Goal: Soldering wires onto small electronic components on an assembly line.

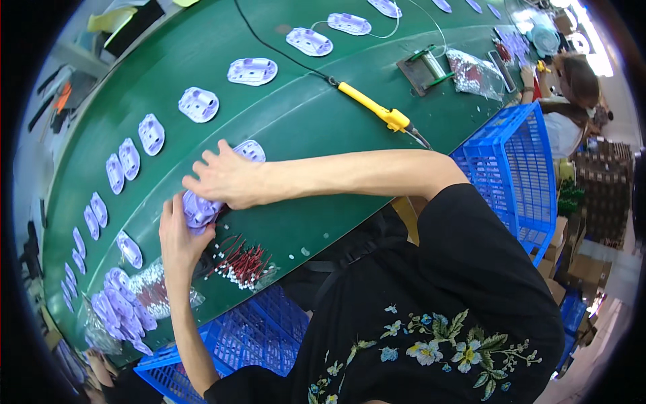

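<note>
My left hand (180, 244) curls round a small bunch of purple plastic shells (200, 210), thumb on the near side and fingers on the far side. Just above them reaches my right hand (229, 176), its fingers spread and its palm partly over the bunch; whether it touches them is hidden. Another purple shell (250, 151) lies on the green table, partly covered by my right wrist. Close to my left hand is a heap of short red wires with white connectors (245, 264).
Purple shells (253, 71) form a long curved row on the green table (377, 67). A yellow soldering iron (373, 106), a solder spool (431, 65) and a bag of parts (474, 73) lie to the right. Blue crates (505, 175) stand beside me. A pile of shells (121, 306) sits at left.
</note>
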Demonstrator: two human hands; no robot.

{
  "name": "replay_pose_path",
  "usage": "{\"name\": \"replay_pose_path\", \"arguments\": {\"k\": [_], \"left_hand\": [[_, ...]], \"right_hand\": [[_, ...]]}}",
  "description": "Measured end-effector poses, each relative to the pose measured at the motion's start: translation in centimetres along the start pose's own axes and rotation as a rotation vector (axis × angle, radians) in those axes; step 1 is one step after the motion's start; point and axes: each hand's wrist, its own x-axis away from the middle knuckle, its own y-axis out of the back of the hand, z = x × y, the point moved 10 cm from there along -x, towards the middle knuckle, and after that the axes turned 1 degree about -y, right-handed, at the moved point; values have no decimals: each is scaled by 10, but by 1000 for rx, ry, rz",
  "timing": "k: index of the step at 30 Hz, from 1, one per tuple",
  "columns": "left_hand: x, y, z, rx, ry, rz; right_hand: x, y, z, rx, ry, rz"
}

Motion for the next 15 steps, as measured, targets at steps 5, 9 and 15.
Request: {"name": "replay_pose_path", "arguments": {"k": [5, 9, 15], "left_hand": [[-11, 5, -18, 58, 74, 70], [-19, 1, -25, 152, 50, 57], [-16, -4, -37, 133, -25, 98]], "right_hand": [[8, 7, -6, -48, 25, -86], [17, 11, -17, -74, 14, -132], [31, 10, -20, -131, -31, -117]]}}
